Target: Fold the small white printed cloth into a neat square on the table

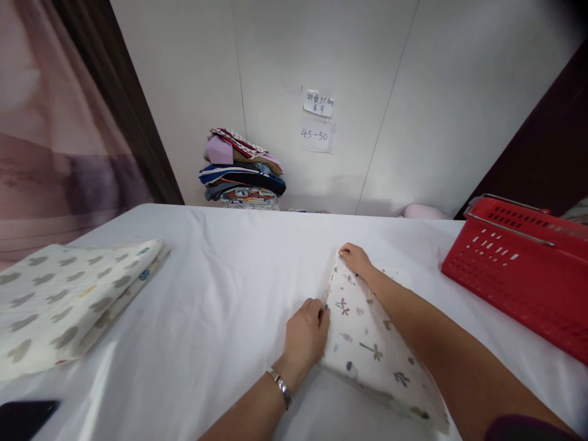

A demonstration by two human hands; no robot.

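A white cloth [362,343] printed with small plants and shapes lies partly folded on the white-covered table [229,294]. My left hand [307,331], with a silver band at the wrist, pinches the cloth's left edge, its fingers curled. Farther back, my right hand [356,258] has its fingers closed on the far left corner of the same cloth. The right forearm passes over the cloth's right side and hides part of it.
A folded cloth with grey mushroom-like shapes [68,294] rests at the left, a dark flat object [27,419] in front. A red basket [523,275] stands at the right. Folded fabrics [243,171] are stacked behind the table, near paper notes [318,135] on the wall.
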